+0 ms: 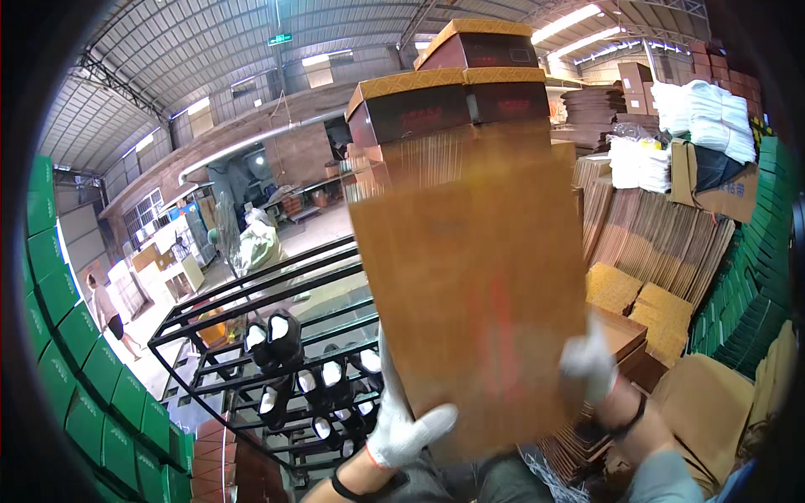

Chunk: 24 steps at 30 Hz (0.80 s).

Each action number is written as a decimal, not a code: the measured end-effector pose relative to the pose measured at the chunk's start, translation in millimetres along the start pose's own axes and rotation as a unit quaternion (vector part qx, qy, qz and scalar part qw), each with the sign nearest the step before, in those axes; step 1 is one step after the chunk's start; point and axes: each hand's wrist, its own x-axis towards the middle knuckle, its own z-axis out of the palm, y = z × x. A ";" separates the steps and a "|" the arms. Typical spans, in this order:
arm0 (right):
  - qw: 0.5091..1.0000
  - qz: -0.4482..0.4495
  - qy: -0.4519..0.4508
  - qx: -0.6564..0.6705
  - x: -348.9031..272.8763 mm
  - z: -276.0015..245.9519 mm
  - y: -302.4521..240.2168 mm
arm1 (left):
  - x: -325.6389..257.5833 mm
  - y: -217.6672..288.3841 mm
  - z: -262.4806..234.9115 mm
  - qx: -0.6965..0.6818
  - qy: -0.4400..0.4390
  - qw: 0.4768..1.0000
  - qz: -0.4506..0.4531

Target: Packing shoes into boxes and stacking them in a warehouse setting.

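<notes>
A large flat cardboard sheet (470, 285) fills the middle of the view, held upright and blurred. Behind its top edge stand stacked brown shoe boxes (453, 92). To the right lean piles of flat cartons (662, 235), with green boxes (755, 293) at the far right and more along the left. A black rack (277, 335) with dark shoes (272, 335) stands near left.

The left hand (402, 423), in a white glove, presses on the sheet's lower left edge, thumb spread across the front. The right hand (589, 365), also gloved, clasps the lower right edge; it is too blurred to see its fingers. Judging by this, gripping both lower edges evenly and keeping the sheet clear of the stacked boxes would serve well.
</notes>
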 end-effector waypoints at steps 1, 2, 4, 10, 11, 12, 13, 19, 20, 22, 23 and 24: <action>1.000 0.001 0.004 0.000 71.2 45.1 -50.4 | 38.0 17.9 0.9 0.093 -0.001 0.995 0.030; 0.949 -0.299 -0.068 -0.079 130.2 73.4 -79.9 | 94.0 45.3 3.2 -0.003 0.074 0.996 0.038; 0.917 -0.284 -0.164 -0.228 169.7 173.0 -196.5 | 240.6 115.0 -54.8 0.097 -0.053 0.978 0.177; 0.910 -0.298 0.062 -0.281 313.3 220.4 -262.4 | 464.5 165.7 -82.3 0.379 0.092 0.857 0.338; 0.863 -0.319 0.198 -0.339 330.8 177.5 -265.6 | 458.1 142.5 -31.7 0.406 0.109 0.851 0.315; 0.628 -0.394 0.181 -0.646 333.7 162.6 -250.0 | 460.1 130.7 -44.0 0.478 0.104 0.816 0.309; 0.304 -0.412 0.126 -0.850 330.2 160.3 -217.5 | 467.1 123.6 -83.4 0.552 0.061 0.759 0.341; 0.702 -0.195 0.074 -0.681 51.7 19.5 -87.1 | 340.8 101.2 -93.6 0.595 0.030 0.687 0.415; 0.651 -0.095 0.150 -0.738 8.1 -15.9 -88.5 | 282.9 102.0 -102.4 0.668 -0.029 0.600 0.439; 0.550 0.018 0.288 -0.784 -147.8 -129.8 -127.5 | 171.0 45.6 -97.5 0.568 -0.018 0.758 0.320; 0.448 0.114 0.305 -0.833 -232.0 -177.7 -152.1 | 110.8 10.2 -121.5 0.579 0.027 0.771 0.265; 0.345 0.101 0.307 -0.881 -304.4 -214.5 -142.8 | 36.5 -44.2 -143.7 0.583 0.079 0.797 0.137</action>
